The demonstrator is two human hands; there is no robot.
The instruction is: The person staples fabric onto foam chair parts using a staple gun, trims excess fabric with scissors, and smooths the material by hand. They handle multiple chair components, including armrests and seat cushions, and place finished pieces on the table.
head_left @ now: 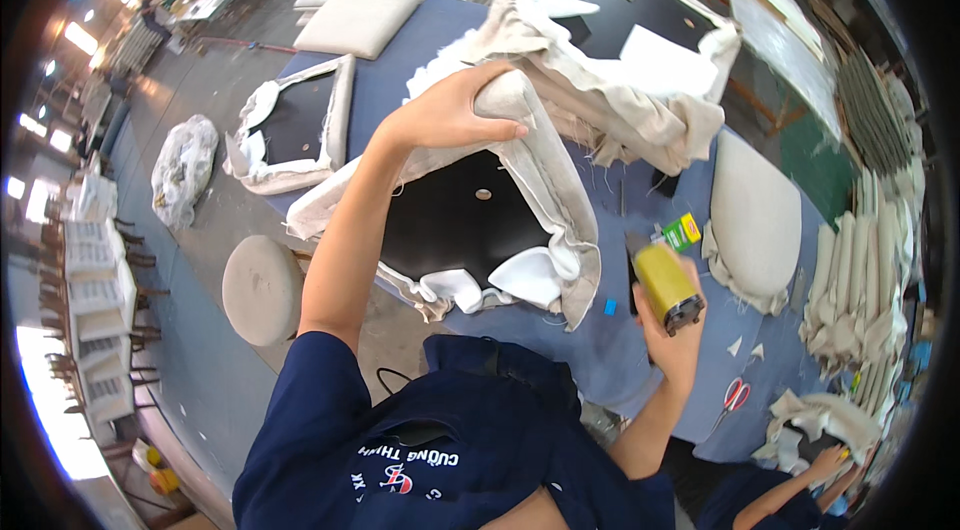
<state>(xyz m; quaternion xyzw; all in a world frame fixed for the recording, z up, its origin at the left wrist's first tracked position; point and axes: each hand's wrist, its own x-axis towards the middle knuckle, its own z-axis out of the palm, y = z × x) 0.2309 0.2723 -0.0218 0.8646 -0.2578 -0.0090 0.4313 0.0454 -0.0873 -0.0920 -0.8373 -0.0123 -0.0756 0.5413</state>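
My left hand [455,108] is closed over the far corner of a beige upholstered seat cushion [550,180], thumb on the folded fabric edge. The cushion rests underside up, showing its black backing board [450,230] with a small round hole. White padding [525,275] sticks out along its near edge. In my right hand [672,338] is a yellow-green staple gun [663,275], held to the right of the cushion and apart from it. Just beyond the gun lies a small green and yellow box [682,232].
Red-handled scissors [735,395] and a blue scrap [610,307] lie on the blue-covered table [620,360]. Larger fabric-draped panels [620,5] sit at the far side. A finished pad [755,215] is at right, a round stool [262,290] at left. A co-worker's hands [825,465] work at lower right.
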